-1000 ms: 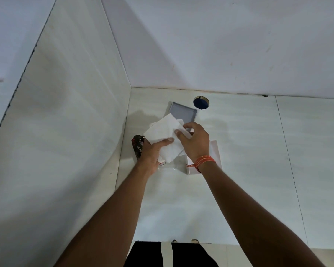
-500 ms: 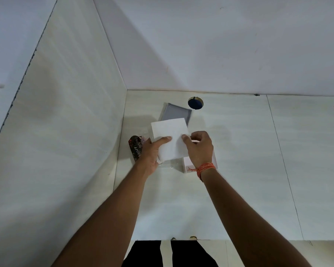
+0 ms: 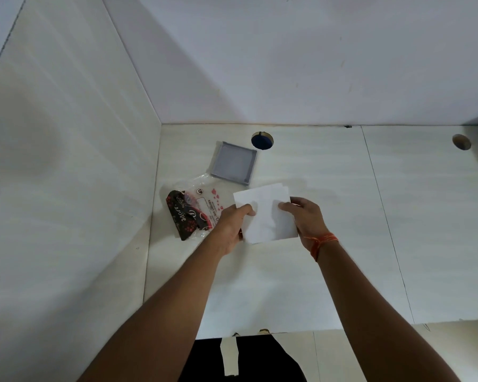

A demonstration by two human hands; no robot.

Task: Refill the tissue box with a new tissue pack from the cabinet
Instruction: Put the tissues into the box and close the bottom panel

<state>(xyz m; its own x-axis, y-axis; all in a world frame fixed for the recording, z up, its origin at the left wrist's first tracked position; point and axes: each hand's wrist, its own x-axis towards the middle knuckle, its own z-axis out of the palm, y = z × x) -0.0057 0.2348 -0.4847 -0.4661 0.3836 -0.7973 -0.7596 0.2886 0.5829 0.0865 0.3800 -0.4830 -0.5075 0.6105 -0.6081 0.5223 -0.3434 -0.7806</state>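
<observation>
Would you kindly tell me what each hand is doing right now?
Left hand: closed on the tissue stack's left edge.
Right hand: closed on its right edge.

Office or home desk nook: pale laminate desktop [image 3: 301, 285] in a white wall [image 3: 287, 64] corner, with round cable holes [image 3: 262, 141] cut near the back.

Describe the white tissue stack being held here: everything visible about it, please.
The tissue stack is a plain white, roughly square wad of soft paper sheets, their edges slightly offset at the far right corner. It is out of its wrapper, held flat and a little skewed over the pale counter. The left hand pinches its left edge with the thumb on top; the right hand grips its right edge likewise. Whether its underside rests on anything cannot be told.
</observation>
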